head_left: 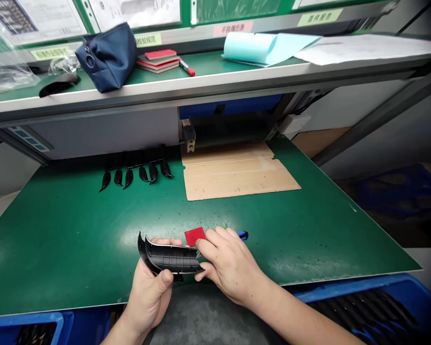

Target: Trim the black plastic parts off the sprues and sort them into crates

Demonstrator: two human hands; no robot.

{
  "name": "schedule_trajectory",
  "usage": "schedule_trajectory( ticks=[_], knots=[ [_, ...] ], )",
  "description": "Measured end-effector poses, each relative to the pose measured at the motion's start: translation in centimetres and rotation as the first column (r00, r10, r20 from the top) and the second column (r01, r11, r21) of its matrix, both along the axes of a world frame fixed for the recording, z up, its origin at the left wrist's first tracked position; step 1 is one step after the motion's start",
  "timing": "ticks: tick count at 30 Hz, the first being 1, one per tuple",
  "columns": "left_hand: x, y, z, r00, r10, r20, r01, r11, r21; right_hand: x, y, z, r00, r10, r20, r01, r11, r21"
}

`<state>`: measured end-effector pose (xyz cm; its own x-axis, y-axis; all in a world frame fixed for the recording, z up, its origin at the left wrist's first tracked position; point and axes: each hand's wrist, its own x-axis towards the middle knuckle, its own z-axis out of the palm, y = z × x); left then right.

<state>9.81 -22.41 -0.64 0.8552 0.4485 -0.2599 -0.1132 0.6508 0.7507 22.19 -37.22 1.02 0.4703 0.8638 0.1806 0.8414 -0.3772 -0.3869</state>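
Black ribbed part (174, 258) held between two hands above the near edge of the green table (75, 249).
The left hand (149, 292) curls around the part's left end, thumb on the near side; the right hand (233, 268) is mostly closed around a blue-handled tool (243, 235), its thumb against the right end. The step in hand appears to be tool work at that end (the tip's exact contact is too small to confirm); the next move calls for a steady left hold and a controlled tip. The part is a curved, hollow shell, gridded inside, open side up, with an upswept left end. Just beyond lies a red piece (192, 236); farther, a cardboard sheet (237, 177) and, to its left, small black pieces (128, 178) in a row.
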Motion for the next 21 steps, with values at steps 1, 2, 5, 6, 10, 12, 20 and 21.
schedule_trajectory(
  ticks=[1,2,5,6,10,12,20,21],
  knots=[
    [0.2,-0.2,0.0,1.000,0.004,-0.010,-0.004,1.000,0.000,0.5,-0.1,0.0,1.000,0.023,0.009,-0.023,1.000,-0.016],
    [0.4,-0.3,0.1,1.000,0.010,-0.017,-0.010,1.000,0.003,0.9,-0.1,0.0,0.999,0.044,0.017,-0.044,0.999,-0.028],
    [0.9,-0.7,0.2,1.000,0.030,-0.005,-0.030,0.999,0.035,1.8,-0.2,-0.1,0.996,0.089,0.027,-0.088,0.995,-0.036],
    [1.0,-0.8,0.3,1.000,0.027,0.011,-0.028,0.998,0.054,2.0,-0.3,-0.2,0.994,0.105,0.024,-0.104,0.994,-0.038],
    [1.2,-0.9,0.4,0.997,-0.031,0.075,0.020,0.989,0.146,2.8,-0.5,-0.7,0.984,0.169,-0.051,-0.171,0.984,-0.047],
    [1.2,-1.1,0.4,0.996,-0.048,0.074,0.036,0.987,0.158,3.4,-0.6,-1.0,0.948,0.263,-0.180,-0.268,0.963,-0.002],
    [1.7,-2.6,0.8,0.997,0.040,0.060,-0.039,0.999,-0.020,3.5,-0.7,-1.1,0.786,0.325,-0.525,-0.145,0.924,0.354],
    [1.8,-2.7,0.9,0.997,0.043,0.058,-0.041,0.999,-0.035,3.2,-0.6,-1.1,0.803,0.308,-0.511,-0.119,0.922,0.368]
  ],
)
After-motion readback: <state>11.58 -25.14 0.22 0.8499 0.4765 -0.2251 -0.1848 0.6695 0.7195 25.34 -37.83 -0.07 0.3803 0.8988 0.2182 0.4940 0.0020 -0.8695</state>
